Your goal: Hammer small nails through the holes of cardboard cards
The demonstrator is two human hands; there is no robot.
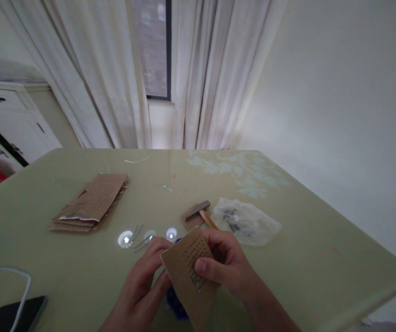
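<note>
My right hand (229, 267) grips a piece of brown cardboard (189, 281) punched with rows of small holes, thumb pressed on its face beside several nail heads. My left hand (146, 281) holds the cardboard's left edge from behind, fingers curled. A dark blue object (175, 304) shows under the cardboard, mostly hidden. Just beyond my hands lie a few loose nails (139, 237) on the green table (288, 221).
A small hammer (201, 212) rests on a cardboard scrap. A clear plastic bag (246, 221) with nails lies to its right. A stack of perforated cardboard pieces (90, 203) sits at left. A black phone (11, 316) and white cable (21, 286) lie at the near left corner.
</note>
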